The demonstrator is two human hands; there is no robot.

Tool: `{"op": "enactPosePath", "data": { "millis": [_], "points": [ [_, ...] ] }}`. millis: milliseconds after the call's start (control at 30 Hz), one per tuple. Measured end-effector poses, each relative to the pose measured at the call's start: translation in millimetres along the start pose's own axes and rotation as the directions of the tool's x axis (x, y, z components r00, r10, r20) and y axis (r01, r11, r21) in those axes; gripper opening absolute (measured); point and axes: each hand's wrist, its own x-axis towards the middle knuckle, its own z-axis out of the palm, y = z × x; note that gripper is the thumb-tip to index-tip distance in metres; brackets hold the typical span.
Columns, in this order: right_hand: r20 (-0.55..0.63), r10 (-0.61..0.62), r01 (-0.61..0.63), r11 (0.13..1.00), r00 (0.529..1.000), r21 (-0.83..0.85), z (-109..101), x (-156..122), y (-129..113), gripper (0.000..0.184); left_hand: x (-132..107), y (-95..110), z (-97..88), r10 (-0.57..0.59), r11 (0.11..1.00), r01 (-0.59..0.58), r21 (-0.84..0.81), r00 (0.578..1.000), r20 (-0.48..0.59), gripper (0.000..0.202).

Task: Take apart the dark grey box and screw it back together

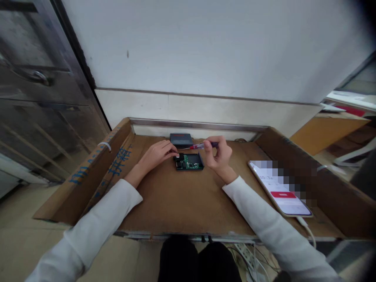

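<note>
A small open case with a green circuit board (191,165) lies flat on the cardboard. My left hand (158,152) reaches to its upper left corner, fingertips drawn together in a pinch; whatever is between them is too small to make out. In my right hand (219,154) is a screwdriver (197,146) with a partly clear, red and purple handle. The screwdriver points left, nearly level, and its thin tip is close to my left fingertips above the case. Just behind lies a dark grey flat cover (181,139).
Raised cardboard flaps wall the cardboard work surface (176,203) at left (96,172) and right (305,172). A lit phone (282,196) with a white cable (307,227) lies on the right. A white wall stands behind; a metal door (44,98) is at far left.
</note>
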Motion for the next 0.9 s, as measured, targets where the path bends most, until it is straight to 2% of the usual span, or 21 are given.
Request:
{"op": "enactPosePath", "data": {
  "millis": [200, 533, 767, 900],
  "points": [
    [0.02, -0.032, 0.032, 0.999, 0.999, 0.02, 1.4, -1.6, -1.9, 0.003, 0.1, -0.1, 1.1, 0.038, 0.999, -0.037, 0.024, 0.999, -0.039, 0.026],
    [0.083, -0.068, 0.068, 0.998, 0.994, 0.011, 1.9, -0.3, -3.5, 0.003, 2.6, 5.2, -1.6, 0.073, 0.996, -0.071, 0.057, 0.997, -0.026, 0.026],
    [0.137, 0.115, -0.134, 0.982, 0.984, 0.135, 2.4, -2.5, -1.6, 0.003, 4.5, 9.8, -3.0, 0.083, 0.997, -0.083, 0.012, 0.994, -0.074, 0.021],
    [0.163, 0.283, -0.32, 0.904, 0.945, 0.285, 5.4, -3.4, 1.1, 0.011, 5.7, 12.7, -2.0, 0.059, 0.998, -0.061, -0.016, 0.994, -0.089, 0.022]
  ]
}}
